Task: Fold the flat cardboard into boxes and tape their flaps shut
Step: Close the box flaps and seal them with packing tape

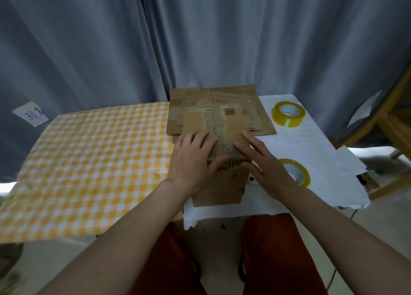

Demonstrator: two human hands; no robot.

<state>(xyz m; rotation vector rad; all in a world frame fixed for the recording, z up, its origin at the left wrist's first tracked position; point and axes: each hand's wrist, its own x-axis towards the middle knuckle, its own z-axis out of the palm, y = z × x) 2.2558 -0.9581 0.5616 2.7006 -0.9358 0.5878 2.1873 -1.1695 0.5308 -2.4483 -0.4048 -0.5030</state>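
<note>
Both hands are resting flat on a flattened cardboard piece (224, 145) at the bench's (89, 161) near edge, the left hand (193, 163) and right hand (264, 168) each with fingers straight, no grip closing on it. The cardboard stack (200, 103) is lying just behind, with two tape rolls (288, 113) sitting on the white cloth (311, 143) to the right.

Paper slip (31, 114) on the curtain (89, 50) bore blue handwriting, illegible; print and barcode on the cardboard (230, 112) were unreadable

Flat cardboard (219, 114) stack mid-table, 2 tape rolls (288, 114) to its right, on cloth (311, 148).
</note>
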